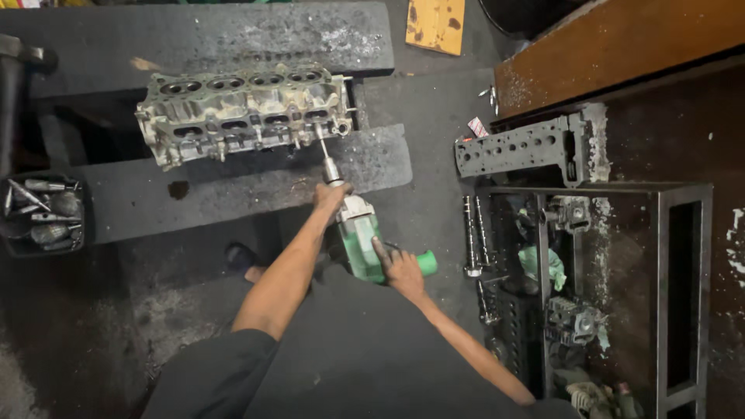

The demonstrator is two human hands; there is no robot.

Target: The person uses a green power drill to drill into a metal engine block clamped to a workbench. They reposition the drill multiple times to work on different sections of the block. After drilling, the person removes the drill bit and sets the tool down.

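Observation:
A grimy aluminium cylinder head [240, 112] lies across two dark wooden beams [233, 182]. A green power wrench [363, 244] points up at its near right side, with a long socket extension [324, 151] reaching a bolt on the head. My left hand [331, 196] wraps the tool's silver nose just behind the extension. My right hand [402, 268] grips the green body at the rear handle.
A black tray of sockets and bits [39, 213] sits at the left. A second, dark cylinder head [528, 147] rests atop a metal frame rack [605, 295] at the right, with camshafts [472, 237] beside it. A brown wooden bench [621, 43] stands at the upper right.

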